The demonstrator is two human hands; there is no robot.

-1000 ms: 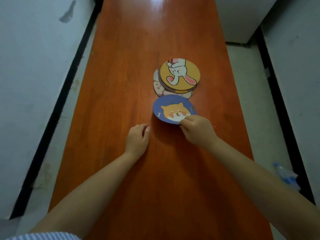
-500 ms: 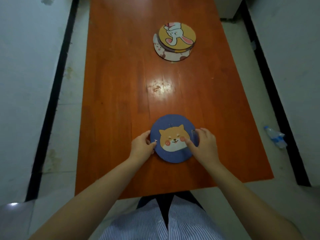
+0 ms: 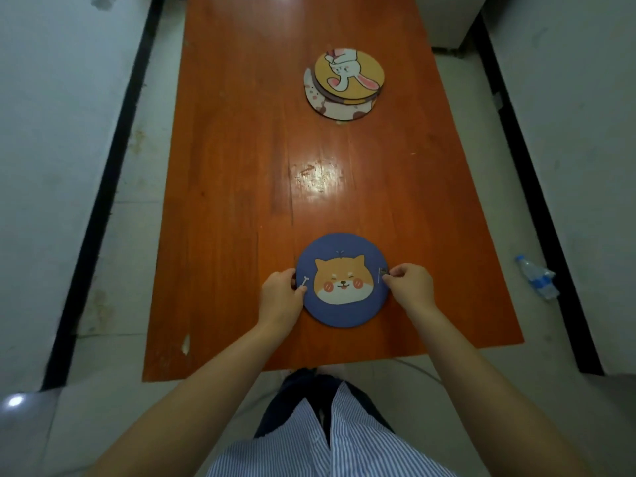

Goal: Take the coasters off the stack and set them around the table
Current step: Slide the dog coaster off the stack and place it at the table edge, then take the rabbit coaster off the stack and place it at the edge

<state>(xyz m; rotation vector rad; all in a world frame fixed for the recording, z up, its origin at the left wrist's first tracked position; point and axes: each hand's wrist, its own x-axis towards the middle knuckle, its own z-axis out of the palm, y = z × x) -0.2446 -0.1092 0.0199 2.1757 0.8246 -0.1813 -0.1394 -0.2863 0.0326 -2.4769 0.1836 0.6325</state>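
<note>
Head view looks down on an orange wooden table [image 3: 241, 201] with a blue coaster [image 3: 342, 280], printed with a cartoon dog face, lying flat near the table's near edge. The left hand [image 3: 280, 297] pinches the coaster's rim at 9 o'clock, thumb on top, and the right hand [image 3: 411, 284] pinches it at 3 o'clock, fingers curled closed on the edge. At 12 o'clock from the blue coaster, well apart, sits the stack [image 3: 344, 87]; its top coaster is yellow with a white rabbit, offset toward 1 o'clock over a pale spotted coaster beneath. A plastic bottle [image 3: 537, 277] lies on the floor at 3 o'clock, beyond the table's right edge. A striped shirt [image 3: 309, 445] fills the bottom of the view.
</note>
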